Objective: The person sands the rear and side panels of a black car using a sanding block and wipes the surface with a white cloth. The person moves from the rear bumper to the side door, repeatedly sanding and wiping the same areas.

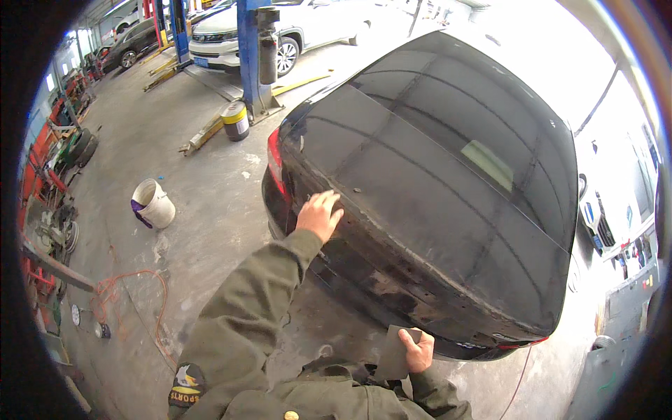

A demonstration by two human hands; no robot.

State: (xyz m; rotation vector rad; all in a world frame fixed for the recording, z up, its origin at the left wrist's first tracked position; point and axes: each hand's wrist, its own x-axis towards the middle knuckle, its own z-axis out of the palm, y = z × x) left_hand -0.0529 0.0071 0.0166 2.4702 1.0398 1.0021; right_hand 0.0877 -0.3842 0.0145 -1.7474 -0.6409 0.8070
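My left hand [318, 214] lies with fingers spread on the rear edge of a black car's trunk lid [399, 210], close to the red left tail light [276, 163]. Nothing shows in its grasp. Low in the view, near my body, my right hand [418, 350] holds a thin dark grey sheet [392, 354], perhaps sandpaper, with the thumb on top. Below the lid's edge, the rear panel [386, 283] has dull, scuffed brownish patches. A small loose bit lies on the lid ahead of my left hand.
A white bucket [160, 206] with a purple cloth on its rim stands on the floor at left. Behind it are a yellow-topped drum [234, 119], a blue lift post [252, 58] and a white car [220, 37]. An orange hose [165, 294] trails across the floor.
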